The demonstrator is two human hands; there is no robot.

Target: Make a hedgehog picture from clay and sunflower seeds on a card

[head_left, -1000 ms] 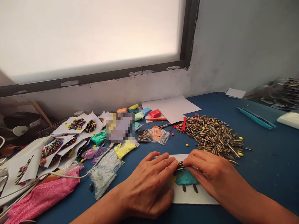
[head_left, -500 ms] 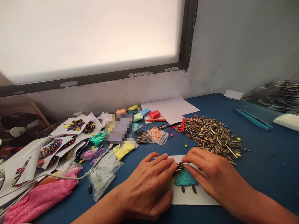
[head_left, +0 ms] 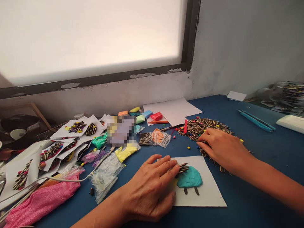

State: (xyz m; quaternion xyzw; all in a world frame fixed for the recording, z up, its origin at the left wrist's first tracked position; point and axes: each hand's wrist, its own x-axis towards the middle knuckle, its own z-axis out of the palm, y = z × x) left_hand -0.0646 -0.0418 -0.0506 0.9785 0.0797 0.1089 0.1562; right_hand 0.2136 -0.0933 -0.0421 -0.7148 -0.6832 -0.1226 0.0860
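A white card lies on the blue table. On it is a flattened piece of turquoise clay, with striped sunflower seeds along its upper left edge and two dark seeds below. My left hand lies over the card's left part, fingers stretched out, fingertips beside the seed cluster; it covers some yellow at the clay's left. At the heap of sunflower seeds, my right hand reaches down with thumb and fingers drawn together. Whatever lies between its fingertips cannot be made out.
Tweezers lie at the right, near a white block. Behind are white sheets and clay packets. At left lie seed-decorated cards, a white cable, plastic wrap and a pink mesh cloth.
My right hand has left the clay and moved up and right to the seed heap, uncovering the card's right side. My left hand has stayed in place.
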